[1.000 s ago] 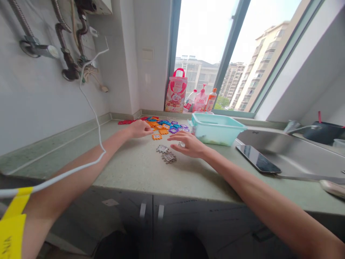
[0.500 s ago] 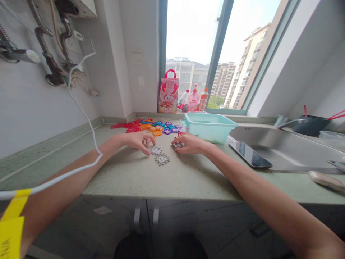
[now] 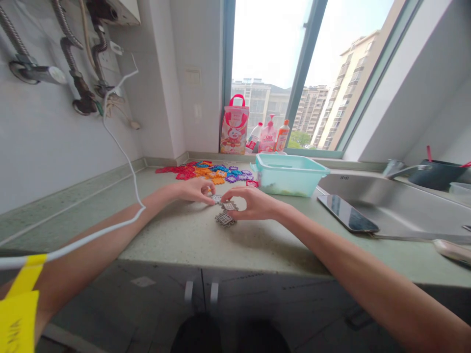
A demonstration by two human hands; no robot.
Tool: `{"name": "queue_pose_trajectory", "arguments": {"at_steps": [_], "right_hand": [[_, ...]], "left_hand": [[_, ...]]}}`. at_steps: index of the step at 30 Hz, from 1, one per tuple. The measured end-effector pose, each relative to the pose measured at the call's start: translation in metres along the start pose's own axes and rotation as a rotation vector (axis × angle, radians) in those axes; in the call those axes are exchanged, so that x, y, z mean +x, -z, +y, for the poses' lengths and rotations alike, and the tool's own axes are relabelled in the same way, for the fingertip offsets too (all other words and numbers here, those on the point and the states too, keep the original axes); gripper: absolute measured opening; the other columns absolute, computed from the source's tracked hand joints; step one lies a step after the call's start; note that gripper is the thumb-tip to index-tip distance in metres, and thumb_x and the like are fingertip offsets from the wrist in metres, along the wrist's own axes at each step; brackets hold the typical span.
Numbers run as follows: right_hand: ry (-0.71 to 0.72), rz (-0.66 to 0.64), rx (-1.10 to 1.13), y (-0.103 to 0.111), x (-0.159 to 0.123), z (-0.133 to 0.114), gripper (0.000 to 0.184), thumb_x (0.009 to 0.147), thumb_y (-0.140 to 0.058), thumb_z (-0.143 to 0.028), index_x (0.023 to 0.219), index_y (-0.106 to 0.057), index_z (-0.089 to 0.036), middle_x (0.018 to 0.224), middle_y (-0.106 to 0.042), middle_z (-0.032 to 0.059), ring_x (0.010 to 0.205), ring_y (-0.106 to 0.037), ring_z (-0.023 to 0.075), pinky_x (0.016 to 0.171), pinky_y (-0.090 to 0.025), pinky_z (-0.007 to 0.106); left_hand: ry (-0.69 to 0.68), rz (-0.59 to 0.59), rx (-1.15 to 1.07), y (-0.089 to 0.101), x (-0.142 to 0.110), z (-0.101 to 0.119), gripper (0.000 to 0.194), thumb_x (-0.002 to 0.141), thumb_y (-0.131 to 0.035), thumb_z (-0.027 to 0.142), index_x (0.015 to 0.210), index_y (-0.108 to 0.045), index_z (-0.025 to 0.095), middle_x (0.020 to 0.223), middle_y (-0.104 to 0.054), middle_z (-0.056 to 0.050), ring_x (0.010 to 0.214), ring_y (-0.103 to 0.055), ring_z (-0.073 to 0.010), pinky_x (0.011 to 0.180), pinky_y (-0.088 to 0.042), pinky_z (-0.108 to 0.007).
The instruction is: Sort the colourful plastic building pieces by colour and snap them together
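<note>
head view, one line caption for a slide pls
Both hands, left hand and right hand, pinch grey tiles on a countertop.
</note>
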State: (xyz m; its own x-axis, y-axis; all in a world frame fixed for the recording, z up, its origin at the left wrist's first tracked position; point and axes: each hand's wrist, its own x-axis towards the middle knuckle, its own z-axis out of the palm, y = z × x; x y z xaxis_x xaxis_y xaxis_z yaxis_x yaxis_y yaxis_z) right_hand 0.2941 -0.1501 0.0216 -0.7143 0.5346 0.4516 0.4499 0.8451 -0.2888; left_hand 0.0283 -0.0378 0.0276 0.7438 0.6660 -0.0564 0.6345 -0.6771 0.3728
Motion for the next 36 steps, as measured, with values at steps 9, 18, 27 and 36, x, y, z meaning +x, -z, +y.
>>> {"name": "queue_pose_trajectory", "arguments": {"at_steps": [9, 18, 27, 36], "right_hand": [[-0.039, -0.160, 0.085, -0.011, 0.001, -0.011, 0.029, 0.085, -0.081, -0.020, 0.114, -0.077, -0.020, 0.109, -0.076, 0.0044, 0.098, -0.069, 0.0222, 0.091, -0.050, 0.030], [-0.230, 0.031, -0.106, -0.004, -0.002, 0.020, 0.026, 0.090, -0.085, -0.040, 0.103, -0.075, -0.020, 0.100, -0.076, 0.0045, 0.094, -0.070, 0.0216, 0.080, -0.046, 0.028], [-0.197, 0.128, -0.084, 0.008, -0.001, 0.029, 0.016, 0.104, -0.066, -0.031, 0.095, -0.070, -0.019, 0.095, -0.073, 0.0032, 0.087, -0.067, 0.0183, 0.078, -0.044, 0.027], [-0.167, -0.037, 0.084, -0.008, -0.005, 0.029, 0.034, 0.082, -0.090, -0.034, 0.105, -0.070, -0.021, 0.100, -0.073, 0.0008, 0.090, -0.067, 0.0196, 0.080, -0.047, 0.028]], "left_hand": [[-0.012, 0.068, -0.041, -0.003, 0.004, -0.007, 0.059, 0.074, -0.077, 0.066, 0.108, -0.069, 0.018, 0.068, -0.056, 0.004, 0.061, -0.050, -0.0147, 0.056, -0.031, -0.026], [-0.092, 0.388, -0.182, -0.013, 0.007, -0.010, 0.050, 0.079, -0.079, 0.059, 0.104, -0.062, 0.018, 0.060, -0.056, 0.006, 0.052, -0.051, -0.0116, 0.051, -0.035, -0.022], [-0.231, 0.178, -0.197, -0.021, 0.000, 0.020, 0.047, 0.077, -0.084, 0.054, 0.101, -0.066, 0.018, 0.064, -0.063, 0.004, 0.053, -0.055, -0.0107, 0.051, -0.039, -0.021], [-0.270, 0.102, -0.162, -0.017, -0.002, 0.024, 0.049, 0.086, -0.074, 0.061, 0.112, -0.063, 0.020, 0.066, -0.061, 0.006, 0.058, -0.055, -0.0129, 0.056, -0.037, -0.023]]}}
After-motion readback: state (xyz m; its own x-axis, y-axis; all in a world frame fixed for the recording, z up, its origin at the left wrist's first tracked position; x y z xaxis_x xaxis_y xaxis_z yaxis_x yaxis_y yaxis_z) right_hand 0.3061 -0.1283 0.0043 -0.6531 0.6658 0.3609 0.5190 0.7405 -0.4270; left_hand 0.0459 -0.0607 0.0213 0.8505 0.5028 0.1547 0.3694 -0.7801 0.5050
